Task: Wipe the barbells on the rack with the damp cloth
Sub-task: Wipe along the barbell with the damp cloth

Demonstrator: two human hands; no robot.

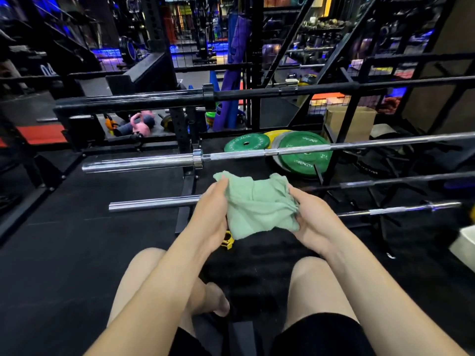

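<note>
A pale green cloth (257,204) hangs bunched between both my hands at the centre of the head view. My left hand (212,214) grips its left edge, and my right hand (312,219) holds its right side from below. Behind the cloth a chrome barbell (154,202) runs across the rack (189,160), partly hidden by the cloth. Above it lies a second chrome barbell (138,163), and higher up a black barbell (133,100). A thinner bar (401,209) shows at the lower right.
Green weight plates (304,155) and a yellow one lie on the black floor behind the rack. A cardboard box (352,122) stands at the right, a pink kettlebell (140,125) at the back left. My bare knees fill the foreground.
</note>
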